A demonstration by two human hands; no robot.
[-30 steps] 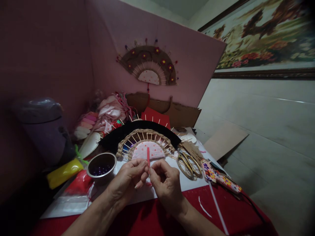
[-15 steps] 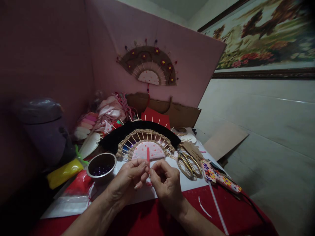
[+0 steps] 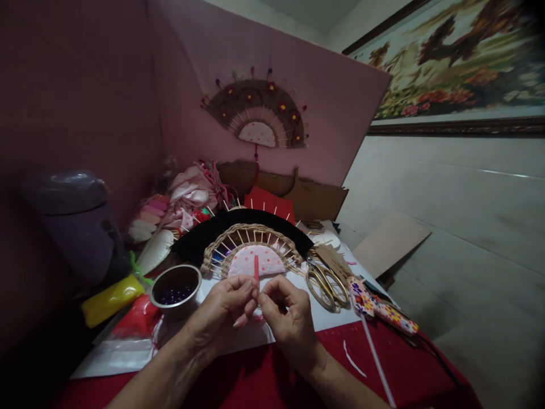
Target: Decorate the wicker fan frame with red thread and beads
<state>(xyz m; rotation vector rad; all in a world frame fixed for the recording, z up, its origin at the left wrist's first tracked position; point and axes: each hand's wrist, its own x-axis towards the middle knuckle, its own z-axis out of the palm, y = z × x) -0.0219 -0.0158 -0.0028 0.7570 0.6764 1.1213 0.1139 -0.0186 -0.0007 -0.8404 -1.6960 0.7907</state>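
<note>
Left fingers point(image 3: 244, 288): grasping red strip point(image 3: 256, 267) by lower end
Right fingers point(image 3: 266, 302): pinching same end
Woven fan point(image 3: 246, 259): just beyond fingers
Scissors point(image 3: 321, 274): right of fingers

Place: most resembles a craft corner in a home; could also pass for a small workshop.
Wall point(image 3: 477, 210): clad in pale, glossy tiles, like a domestic room.
Framed picture point(image 3: 472, 74): hung up high, showing flowers, homely in manner.
Bench point(image 3: 332, 375): draped in red, spread with white paper point(image 3: 327, 321), crowded with materials.
Pink panel point(image 3: 336, 102): standing upright at the back, displaying a decorated fan point(image 3: 255, 96).
Tools: gold-handled scissors point(image 3: 327, 287) and a flower-patterned glue gun point(image 3: 381, 312), both suited to handicraft.
Supplies: dark beads point(image 3: 174, 293) in a metal bowl point(image 3: 193, 288), heaped pink fabric point(image 3: 193, 190), torn brown cardboard point(image 3: 321, 197).
</note>
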